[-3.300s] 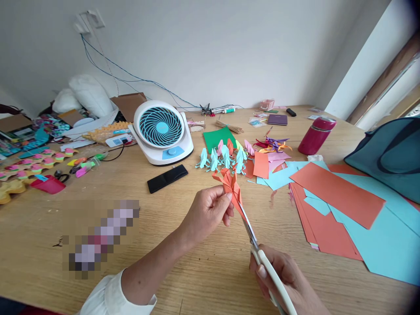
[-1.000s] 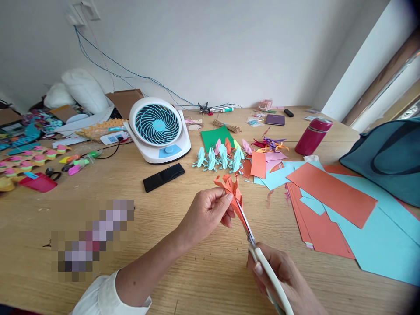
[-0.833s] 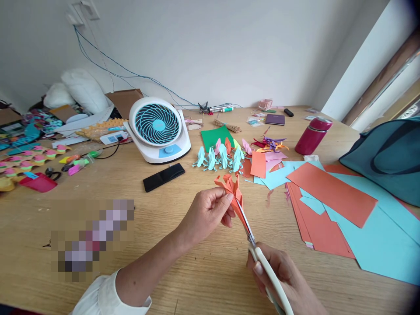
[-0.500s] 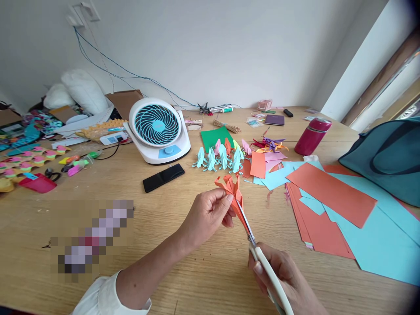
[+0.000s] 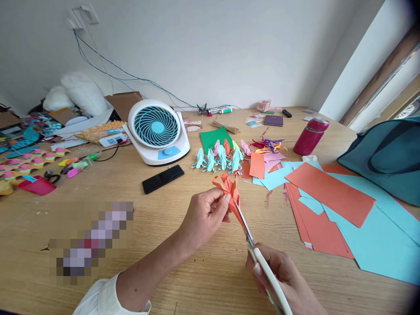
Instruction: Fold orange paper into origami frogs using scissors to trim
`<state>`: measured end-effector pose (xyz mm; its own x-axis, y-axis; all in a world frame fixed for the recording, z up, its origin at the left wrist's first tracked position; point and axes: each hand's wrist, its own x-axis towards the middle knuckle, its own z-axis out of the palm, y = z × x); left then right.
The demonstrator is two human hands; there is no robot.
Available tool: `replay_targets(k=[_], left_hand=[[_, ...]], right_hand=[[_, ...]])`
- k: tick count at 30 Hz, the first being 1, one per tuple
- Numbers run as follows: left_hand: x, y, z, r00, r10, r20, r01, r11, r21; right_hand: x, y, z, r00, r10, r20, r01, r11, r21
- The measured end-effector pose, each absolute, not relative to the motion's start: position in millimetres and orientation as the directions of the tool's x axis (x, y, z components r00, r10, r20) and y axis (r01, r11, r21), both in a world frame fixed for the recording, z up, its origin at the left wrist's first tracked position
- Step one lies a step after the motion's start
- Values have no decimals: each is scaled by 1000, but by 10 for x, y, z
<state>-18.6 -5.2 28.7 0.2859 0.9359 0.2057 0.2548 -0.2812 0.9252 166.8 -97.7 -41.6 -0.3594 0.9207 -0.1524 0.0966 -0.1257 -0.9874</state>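
Observation:
Between the thumb and fingers of my left hand (image 5: 206,214) is an orange folded-paper figure (image 5: 229,184), with pieces spreading out at its top. My right hand (image 5: 278,273) grips white-handled scissors (image 5: 267,273), their blades pointing up and left along the lower part of the figure. The blades lie against the orange paper; how far they cut into it is hard to make out. Just beyond stand several light-blue folded-paper figures (image 5: 222,158), with pink, orange and yellow ones behind them, near a green sheet (image 5: 215,138).
Orange sheets (image 5: 331,190) and light-blue sheets (image 5: 383,245) overlap on the right, beside a teal bag (image 5: 387,157) and a magenta flask (image 5: 311,136). A white fan (image 5: 157,131) and a black phone-like slab (image 5: 163,179) are at left-centre. Paper scraps (image 5: 271,144) lie further back.
Both hands, the orange paper figure and the scissors have shifted very slightly left in the picture. The grips look the same, and the blades are still at the paper.

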Motion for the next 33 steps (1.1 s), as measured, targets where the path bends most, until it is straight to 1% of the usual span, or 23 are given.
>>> replay_targets(k=[9, 20, 26, 30, 33], left_hand=[[-193, -53, 317, 303, 933, 196, 232, -271, 934], [-206, -50, 287, 299, 911, 282, 322, -375, 869], [-208, -43, 271, 298, 906, 301, 337, -395, 854], [-214, -53, 282, 309, 903, 299, 347, -400, 849], [-220, -56, 273, 320, 892, 318, 380, -429, 820]], right_hand=[[1666, -961, -428, -367, 919, -145, 103, -115, -988], [1672, -968, -425, -350, 930, -111, 137, -66, -988], [1660, -968, -400, -365, 917, -161, 95, -136, -986], [1663, -988, -402, -362, 918, -163, 88, -141, -986], [1669, -993, -413, -364, 918, -156, 87, -134, -987]])
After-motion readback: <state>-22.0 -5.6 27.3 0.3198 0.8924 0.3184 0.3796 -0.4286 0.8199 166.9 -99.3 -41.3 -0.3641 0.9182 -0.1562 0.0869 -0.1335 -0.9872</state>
